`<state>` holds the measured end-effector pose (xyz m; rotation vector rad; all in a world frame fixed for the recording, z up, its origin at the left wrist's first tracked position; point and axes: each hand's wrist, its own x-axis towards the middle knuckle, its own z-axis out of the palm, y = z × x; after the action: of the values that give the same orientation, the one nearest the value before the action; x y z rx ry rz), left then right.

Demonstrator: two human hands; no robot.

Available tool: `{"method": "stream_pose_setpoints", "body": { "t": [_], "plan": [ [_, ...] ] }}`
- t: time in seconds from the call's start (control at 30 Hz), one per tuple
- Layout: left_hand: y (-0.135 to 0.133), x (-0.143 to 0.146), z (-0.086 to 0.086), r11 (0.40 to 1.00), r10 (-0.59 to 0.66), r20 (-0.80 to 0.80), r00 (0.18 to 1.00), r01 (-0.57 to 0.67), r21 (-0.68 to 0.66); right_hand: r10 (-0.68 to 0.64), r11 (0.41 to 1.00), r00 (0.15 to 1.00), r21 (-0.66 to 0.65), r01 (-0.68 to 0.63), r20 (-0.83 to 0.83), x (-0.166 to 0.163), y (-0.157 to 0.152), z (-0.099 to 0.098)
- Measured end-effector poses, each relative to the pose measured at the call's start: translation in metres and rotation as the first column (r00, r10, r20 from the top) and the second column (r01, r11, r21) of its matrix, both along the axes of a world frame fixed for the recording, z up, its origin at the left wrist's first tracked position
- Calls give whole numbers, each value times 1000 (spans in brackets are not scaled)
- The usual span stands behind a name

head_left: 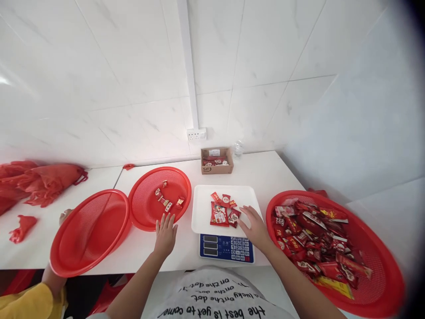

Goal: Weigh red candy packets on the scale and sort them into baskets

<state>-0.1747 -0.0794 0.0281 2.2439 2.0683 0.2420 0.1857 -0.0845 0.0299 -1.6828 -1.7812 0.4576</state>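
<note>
My left hand (pixel 166 235) is held flat with fingers spread at the near rim of a red mesh basket (pixel 141 221). A few small wrapped sweets (pixel 162 197) lie inside that basket. Over the right edge of a white scale tray (pixel 201 217) is my right hand (pixel 255 227), its fingers apart and its thumb close beside a dark red snack packet (pixel 234 216); whether they touch I cannot tell. On the tray a larger red packet (pixel 219 214) lies among several small red ones. The scale's blue keypad panel (pixel 226 248) faces me.
A large red basket (pixel 381 279) full of wrapped snacks stands at right. A co-worker's hand (pixel 64 215) is at a tilted red basket (pixel 109 235) on the left. Behind the scale are a cardboard box (pixel 217 169) and a clear plastic item (pixel 238 149). Red bags (pixel 49 179) lie far left.
</note>
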Motion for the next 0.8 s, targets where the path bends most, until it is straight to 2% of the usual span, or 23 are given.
{"method": "stream_pose_setpoints", "body": {
  "t": [0.1, 0.27, 0.53, 0.67, 0.73, 0.8],
  "plan": [
    [14, -11, -2, 999, -38, -32, 999, 38, 13, -55, 998, 998, 7, 55, -17, -6, -6, -2],
    [47, -29, 5, 999, -46, -60, 997, 46, 1, -82, 997, 997, 5, 82, -14, -25, -8, 3],
    [86, -51, 21, 996, 77, -18, 997, -78, -43, -121, 992, 992, -17, 122, 17, -37, -7, 16],
    [89, -80, 35, 969, 246, 1, 969, -246, -27, -140, 990, 990, -12, 141, 33, -34, -9, 17],
    [84, -101, 42, 917, 400, 15, 917, -400, -8, -149, 989, 988, -9, 149, 35, -34, -10, 18],
    [78, -122, 49, 836, 548, 46, 835, -546, -55, -155, 988, 987, -6, 155, 32, -34, -10, 18]
  ]
}}
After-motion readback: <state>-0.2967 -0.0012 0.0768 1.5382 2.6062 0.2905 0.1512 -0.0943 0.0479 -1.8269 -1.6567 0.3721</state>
